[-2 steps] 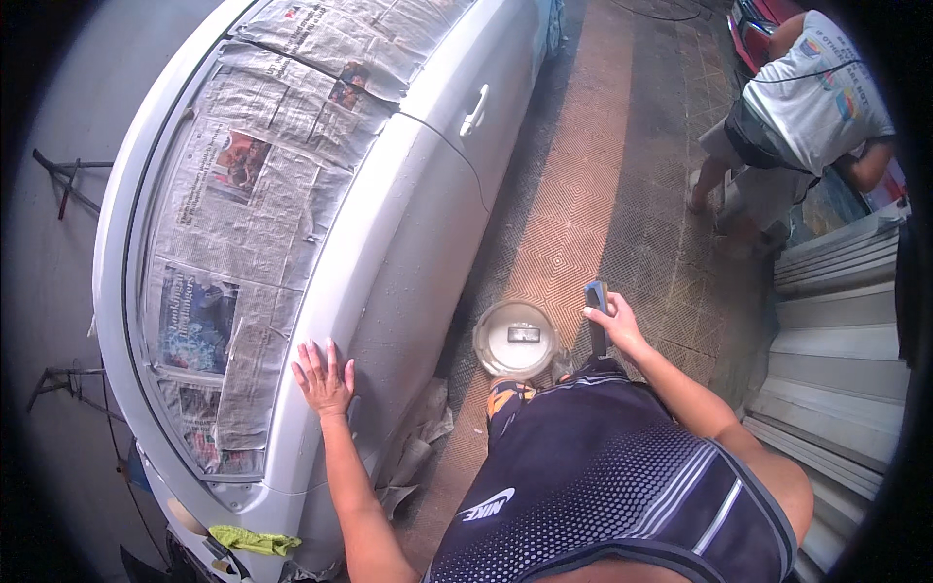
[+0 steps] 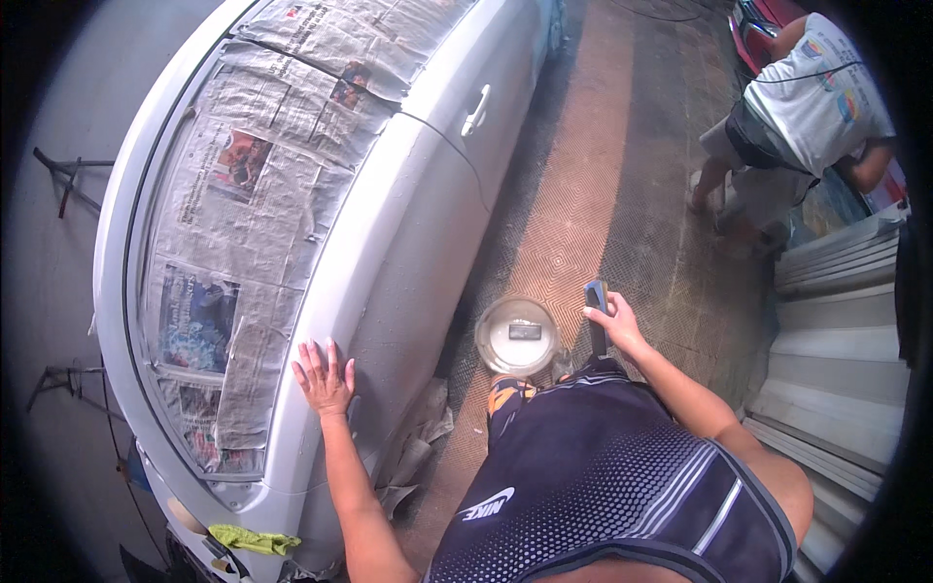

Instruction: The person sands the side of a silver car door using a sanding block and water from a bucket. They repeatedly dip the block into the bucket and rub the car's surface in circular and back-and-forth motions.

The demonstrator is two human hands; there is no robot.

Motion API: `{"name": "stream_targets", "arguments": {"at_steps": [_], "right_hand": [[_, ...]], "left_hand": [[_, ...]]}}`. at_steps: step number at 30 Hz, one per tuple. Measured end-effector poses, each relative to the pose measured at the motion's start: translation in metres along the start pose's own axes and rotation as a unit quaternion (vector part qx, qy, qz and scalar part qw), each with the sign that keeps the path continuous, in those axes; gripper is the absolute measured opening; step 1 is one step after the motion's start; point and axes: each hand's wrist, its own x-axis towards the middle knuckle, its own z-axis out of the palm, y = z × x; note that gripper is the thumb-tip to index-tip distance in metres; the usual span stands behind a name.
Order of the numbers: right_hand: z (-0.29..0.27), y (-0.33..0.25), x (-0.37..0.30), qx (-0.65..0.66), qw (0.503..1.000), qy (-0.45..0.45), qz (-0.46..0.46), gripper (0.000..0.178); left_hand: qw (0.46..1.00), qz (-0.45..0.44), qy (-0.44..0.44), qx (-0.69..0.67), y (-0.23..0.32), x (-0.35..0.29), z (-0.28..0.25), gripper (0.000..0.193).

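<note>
My left hand (image 2: 326, 382) lies flat with fingers spread on the white car body (image 2: 364, 228), just below the side window. Newspaper sheets (image 2: 277, 209) cover that window. Water drops dot the panel beside my fingers. To the right, my right hand (image 2: 619, 324) is closed around a narrow blue and dark sanding block (image 2: 596, 294), held upright in front of my body and apart from the car. Below and left of it stands a round, pale bucket (image 2: 483, 357) with whitish liquid inside. A small dark grey block (image 2: 525, 331) sits in the bucket.
A white door handle (image 2: 475, 111) sticks out farther along the car. Crumpled paper (image 2: 416, 442) hangs at its lower side; a yellow-green cloth (image 2: 255, 539) lies at the near end. Another person (image 2: 812, 92) bends over at far right, near corrugated metal sheeting (image 2: 826, 340).
</note>
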Motion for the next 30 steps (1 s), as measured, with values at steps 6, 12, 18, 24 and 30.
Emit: {"name": "stream_targets", "arguments": {"at_steps": [6,12,18,24,30], "right_hand": [[0.015,0.016,0.015,0.020,1.000,0.005,-0.017,0.056],[0.045,0.056,0.044,-0.001,1.000,0.000,-0.014,0.060],[0.060,0.063,0.045,-0.113,0.991,0.056,0.043,0.055],[0.076,0.112,0.083,0.047,0.985,0.085,0.142,0.060],[0.137,0.275,0.230,0.052,0.982,0.082,0.160,0.069]], "left_hand": [[1.000,0.000,-0.004,0.006,0.000,0.001,-0.001,0.074],[1.000,0.010,0.016,-0.004,0.001,0.017,0.004,0.075],[0.984,-0.099,0.087,-0.119,0.025,0.016,-0.006,0.069],[0.830,-0.143,-0.111,-0.527,0.212,0.018,0.039,0.041],[0.532,-0.237,-0.343,-0.737,0.400,0.000,0.218,0.024]]}}
